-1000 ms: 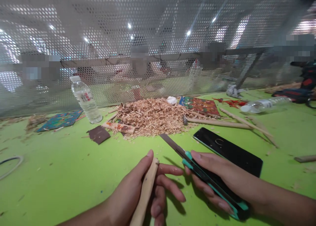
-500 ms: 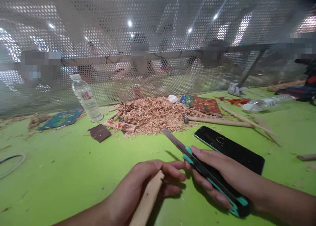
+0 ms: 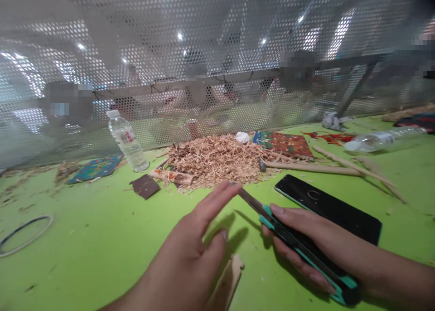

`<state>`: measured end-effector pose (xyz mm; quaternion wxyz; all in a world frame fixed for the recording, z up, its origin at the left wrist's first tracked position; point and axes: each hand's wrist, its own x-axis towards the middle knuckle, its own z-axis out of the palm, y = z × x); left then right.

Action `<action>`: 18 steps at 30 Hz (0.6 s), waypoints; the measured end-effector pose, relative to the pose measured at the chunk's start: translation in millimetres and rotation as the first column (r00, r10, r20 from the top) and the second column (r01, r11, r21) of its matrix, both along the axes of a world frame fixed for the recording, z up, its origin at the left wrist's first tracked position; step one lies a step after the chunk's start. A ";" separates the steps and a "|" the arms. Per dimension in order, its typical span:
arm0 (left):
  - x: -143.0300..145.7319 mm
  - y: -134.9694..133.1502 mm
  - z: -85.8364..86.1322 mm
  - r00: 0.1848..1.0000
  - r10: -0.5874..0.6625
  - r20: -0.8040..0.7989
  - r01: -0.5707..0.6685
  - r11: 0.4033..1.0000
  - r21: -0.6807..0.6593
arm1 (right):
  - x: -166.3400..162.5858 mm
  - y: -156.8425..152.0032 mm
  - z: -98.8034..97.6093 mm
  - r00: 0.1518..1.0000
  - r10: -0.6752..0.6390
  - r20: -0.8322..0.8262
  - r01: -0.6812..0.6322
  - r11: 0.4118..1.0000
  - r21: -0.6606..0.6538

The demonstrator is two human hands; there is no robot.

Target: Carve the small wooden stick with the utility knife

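Observation:
My right hand (image 3: 306, 243) is wrapped round a black and teal utility knife (image 3: 283, 231), its thumb on top of the handle. The knife's blade is out and points up and left. My left hand (image 3: 195, 238) is open, fingers stretched forward and thumb apart, with its fingertips at the blade's tip, which they partly cover. Whether they touch it I cannot tell. Below the left thumb, a pale wooden stick (image 3: 229, 279) with a notched end shows at the bottom edge, partly hidden by the hand.
A black phone (image 3: 329, 206) lies beside my right hand. Behind are a heap of wood shavings (image 3: 217, 161), an upright water bottle (image 3: 127, 141), sandpaper (image 3: 145, 186), a wooden piece (image 3: 173, 177), sticks (image 3: 312, 167) and a lying bottle (image 3: 380, 138). A perforated screen (image 3: 163, 89) stands at the back.
My left hand has come off the wooden stick and reached forward to the blade's tip, fingers straightened. The stick sits lower in view. My right hand keeps the knife. The view has shifted slightly left.

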<state>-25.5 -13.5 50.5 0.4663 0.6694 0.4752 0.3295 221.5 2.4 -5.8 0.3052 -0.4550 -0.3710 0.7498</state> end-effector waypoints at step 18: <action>8.8 -10.1 -2.3 0.485 -0.254 -0.837 0.208 0.963 -0.172 | 4.9 -3.5 0.3 0.989 0.093 0.117 -0.099 0.994 0.040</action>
